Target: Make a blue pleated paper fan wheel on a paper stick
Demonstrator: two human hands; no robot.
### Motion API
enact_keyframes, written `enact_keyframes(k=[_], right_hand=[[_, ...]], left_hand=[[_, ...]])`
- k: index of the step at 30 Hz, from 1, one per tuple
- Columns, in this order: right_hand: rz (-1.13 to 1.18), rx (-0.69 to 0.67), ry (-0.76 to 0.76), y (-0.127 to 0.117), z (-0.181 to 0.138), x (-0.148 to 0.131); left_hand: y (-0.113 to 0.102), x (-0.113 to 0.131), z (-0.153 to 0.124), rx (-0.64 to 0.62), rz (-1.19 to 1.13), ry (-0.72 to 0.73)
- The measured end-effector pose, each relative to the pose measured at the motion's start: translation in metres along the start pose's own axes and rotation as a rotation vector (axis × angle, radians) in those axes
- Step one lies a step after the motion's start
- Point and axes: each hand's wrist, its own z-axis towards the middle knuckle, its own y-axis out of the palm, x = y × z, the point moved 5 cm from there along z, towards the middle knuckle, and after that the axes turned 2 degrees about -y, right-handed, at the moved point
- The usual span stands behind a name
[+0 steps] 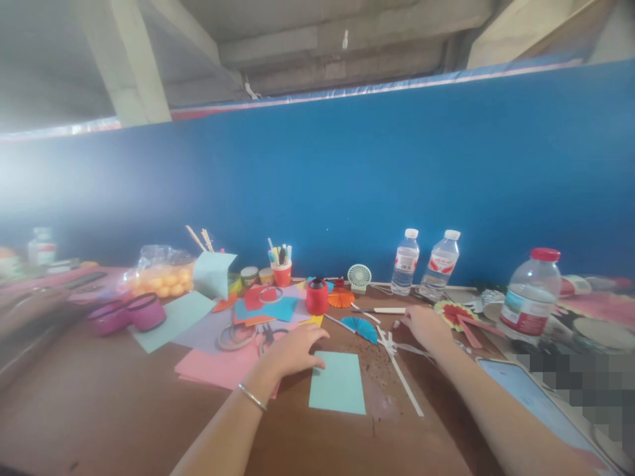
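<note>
My left hand (296,349) is open, thumb and fingers apart, above the upper left edge of a pale mint paper sheet (338,385). Scissors (268,338) lie partly hidden behind that hand, beside a tape roll (236,337) on pink paper (213,370). My right hand (427,328) is farther back, fingers bent together at the table. A thin tool with a white handle (389,311) ends at its fingers; whether they grip it is unclear. Close by lie white paper strips (401,380) and a blue folded paper fan (360,328).
Water bottles (405,263) stand at the back, a larger red-capped bottle (530,297) at right. A red cup of pens (282,272), a small fan (359,276) and a red jar (317,297) line the back. Purple rings (145,312) lie left; a tablet-like device (540,403) lies right.
</note>
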Motion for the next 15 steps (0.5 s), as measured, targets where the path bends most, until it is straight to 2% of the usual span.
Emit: enact_keyframes(k=[8,15], right_hand=[[-0.013,-0.003,-0.019,0.005,0.004,-0.004],[0.032,-0.012,-0.09,0.009,0.004,-0.013]], left_hand=[[0.005,0.003,0.001,-0.041,0.093,0.094],[0.003,0.003,0.0,-0.042,0.079,0.076]])
